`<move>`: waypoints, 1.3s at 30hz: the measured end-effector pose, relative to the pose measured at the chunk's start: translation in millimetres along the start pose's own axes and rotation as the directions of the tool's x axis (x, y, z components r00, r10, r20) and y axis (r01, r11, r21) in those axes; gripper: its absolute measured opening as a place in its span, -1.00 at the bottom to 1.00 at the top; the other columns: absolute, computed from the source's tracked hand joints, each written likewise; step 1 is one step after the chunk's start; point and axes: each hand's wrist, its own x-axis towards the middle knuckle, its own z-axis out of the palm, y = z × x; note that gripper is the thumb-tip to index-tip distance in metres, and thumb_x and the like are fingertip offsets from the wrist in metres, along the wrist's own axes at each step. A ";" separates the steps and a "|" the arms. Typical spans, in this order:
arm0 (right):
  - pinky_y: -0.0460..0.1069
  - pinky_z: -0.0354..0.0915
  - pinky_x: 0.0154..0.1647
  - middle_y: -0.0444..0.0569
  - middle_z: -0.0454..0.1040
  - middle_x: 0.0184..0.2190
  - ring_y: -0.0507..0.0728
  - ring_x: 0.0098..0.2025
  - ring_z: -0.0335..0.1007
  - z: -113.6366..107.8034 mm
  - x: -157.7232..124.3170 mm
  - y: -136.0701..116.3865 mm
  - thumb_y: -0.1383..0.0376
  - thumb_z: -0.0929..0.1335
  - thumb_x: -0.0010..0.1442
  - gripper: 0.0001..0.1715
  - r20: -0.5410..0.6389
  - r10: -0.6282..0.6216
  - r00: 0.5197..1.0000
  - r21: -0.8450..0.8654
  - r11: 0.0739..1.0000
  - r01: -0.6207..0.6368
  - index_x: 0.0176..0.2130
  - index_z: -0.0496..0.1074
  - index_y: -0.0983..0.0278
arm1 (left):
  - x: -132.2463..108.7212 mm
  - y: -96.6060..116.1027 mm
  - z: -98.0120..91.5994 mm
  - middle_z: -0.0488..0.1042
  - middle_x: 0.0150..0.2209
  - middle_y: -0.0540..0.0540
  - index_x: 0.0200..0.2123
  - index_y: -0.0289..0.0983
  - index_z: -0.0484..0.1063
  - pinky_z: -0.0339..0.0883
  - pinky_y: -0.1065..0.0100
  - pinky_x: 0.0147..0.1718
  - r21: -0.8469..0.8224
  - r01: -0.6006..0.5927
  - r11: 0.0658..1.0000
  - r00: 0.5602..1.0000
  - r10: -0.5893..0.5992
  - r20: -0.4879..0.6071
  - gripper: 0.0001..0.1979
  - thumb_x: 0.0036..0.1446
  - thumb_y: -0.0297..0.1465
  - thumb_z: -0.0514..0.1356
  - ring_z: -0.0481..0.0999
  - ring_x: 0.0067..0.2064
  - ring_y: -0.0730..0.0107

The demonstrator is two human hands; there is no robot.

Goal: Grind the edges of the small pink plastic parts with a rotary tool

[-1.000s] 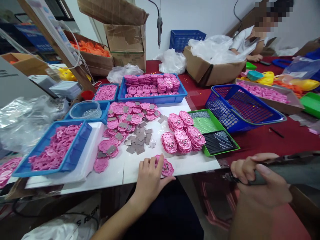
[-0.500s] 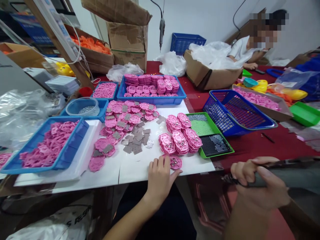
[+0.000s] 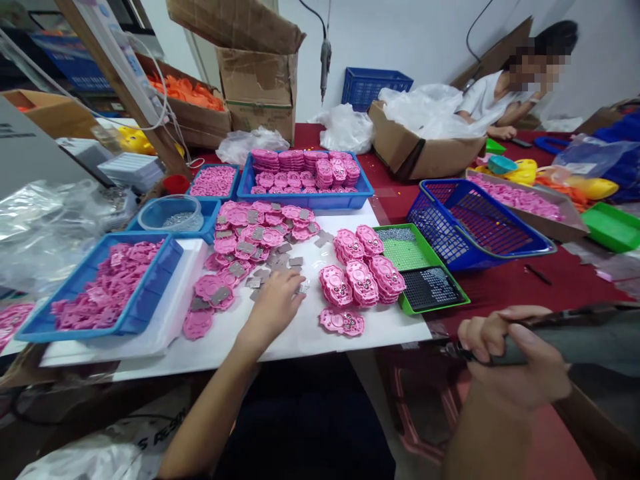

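My left hand [image 3: 274, 301] rests palm down on the white board, fingers curled over the heap of small grey metal squares [image 3: 280, 267]; whether it holds one is hidden. A single pink plastic piece [image 3: 343, 321] lies on the board to the right of that hand, below three short stacks of pink pieces [image 3: 361, 270]. My right hand [image 3: 510, 357] is off the table's front edge, wrapped round a dark electric screwdriver [image 3: 560, 337] that points left. More pink pieces with grey squares on them [image 3: 250, 243] lie spread beyond my left hand.
A green tray of screws [image 3: 425, 273] sits right of the stacks. Blue trays of pink parts [image 3: 107, 293] [image 3: 305, 175] stand at left and back. A blue basket [image 3: 475, 223] is at right. Another person [image 3: 500, 93] works at a cardboard box at the far right.
My left hand has let go of the single pink piece near the board's front edge and moved up and left onto the grey squares. The right hand has stayed put.
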 end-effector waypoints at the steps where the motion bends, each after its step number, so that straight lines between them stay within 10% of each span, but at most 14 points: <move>1: -0.02 0.06 -0.75 -0.24 0.17 -0.81 0.02 -0.85 -0.01 0.5 -0.5 -0.3 0.29 0.43 -0.14 -0.87 0.012 -0.001 1.000 0.004 1.000 0.001 -0.44 0.52 0.19 | 8.6 -5.8 -1.3 0.61 0.06 -0.18 0.02 -0.21 0.57 0.46 0.01 0.07 0.040 -0.013 0.999 0.999 0.011 0.049 -0.71 0.24 -0.50 0.30 0.55 0.05 0.01; 13: -0.04 0.13 -0.73 -0.26 0.20 -0.78 0.01 -0.81 0.03 -9.0 -2.2 2.6 0.36 0.37 -0.05 -0.83 0.067 -0.007 0.998 0.029 1.000 0.005 -0.38 0.55 0.19 | 21.0 -16.7 -3.2 0.64 -0.15 -0.16 -0.10 -0.22 0.58 0.44 0.10 -0.09 0.065 -0.174 0.983 0.961 0.155 0.228 -0.84 0.33 -0.46 0.21 0.54 -0.09 0.06; 19: -0.07 0.14 -0.74 -0.27 0.21 -0.78 -0.02 -0.82 0.01 -6.4 -1.3 2.5 0.35 0.38 -0.03 -0.83 0.102 -0.038 0.994 0.071 0.997 0.031 -0.36 0.57 0.19 | 9.4 -28.4 -11.8 0.63 -0.16 -0.13 -0.01 -0.21 0.54 0.41 0.18 -0.17 -0.055 -0.308 0.950 0.946 0.312 0.091 -0.84 0.42 -0.37 0.20 0.56 -0.17 0.16; 30: -0.07 0.18 -0.70 -0.29 0.24 -0.75 -0.04 -0.79 0.05 -5.9 0.3 11.0 0.35 0.39 0.06 -0.85 0.136 -0.056 0.989 0.086 0.995 0.045 -0.30 0.55 0.21 | -14.9 51.4 11.2 0.62 0.01 -0.24 -0.01 -0.25 0.55 0.48 0.17 -0.17 -0.121 -0.558 0.821 0.823 0.567 0.045 -0.82 0.44 -0.45 0.16 0.56 -0.09 0.15; 39: -0.05 0.16 -0.69 -0.29 0.26 -0.73 -0.03 -0.78 0.06 -10.7 -1.6 13.3 0.34 0.38 0.12 -0.84 0.170 -0.060 0.984 0.080 0.996 0.047 -0.25 0.55 0.19 | -17.4 57.2 36.9 0.61 0.05 -0.27 0.03 -0.29 0.53 0.53 0.09 -0.14 -0.062 -0.564 0.824 0.823 0.566 0.040 -0.79 0.44 -0.48 0.14 0.56 -0.03 0.08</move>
